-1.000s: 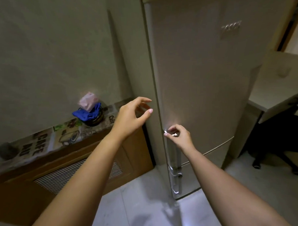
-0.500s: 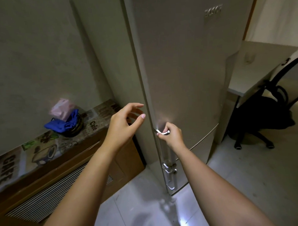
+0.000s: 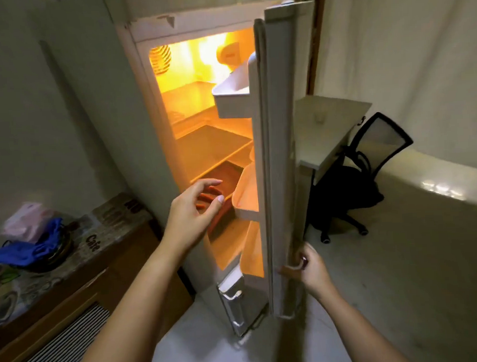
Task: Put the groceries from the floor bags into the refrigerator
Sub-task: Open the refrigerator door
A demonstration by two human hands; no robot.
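Refrigerator door (image 3: 278, 151) is standing open edge-on, with the right hand (image 3: 312, 270) gripping its handle near the lower edge. The left hand (image 3: 191, 213) is hovering loose and empty at the lit refrigerator (image 3: 152, 108) opening, fingers spread. Groceries and floor bags are lying out of view. Letting go now is risking the door drifting shut, or swinging wide into the desk (image 3: 330, 122) on the far right.

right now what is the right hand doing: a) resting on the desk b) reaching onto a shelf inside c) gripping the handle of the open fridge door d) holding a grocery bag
c: the right hand is closed around the handle at the lower edge of the upper fridge door, which stands swung open with the lit interior showing.
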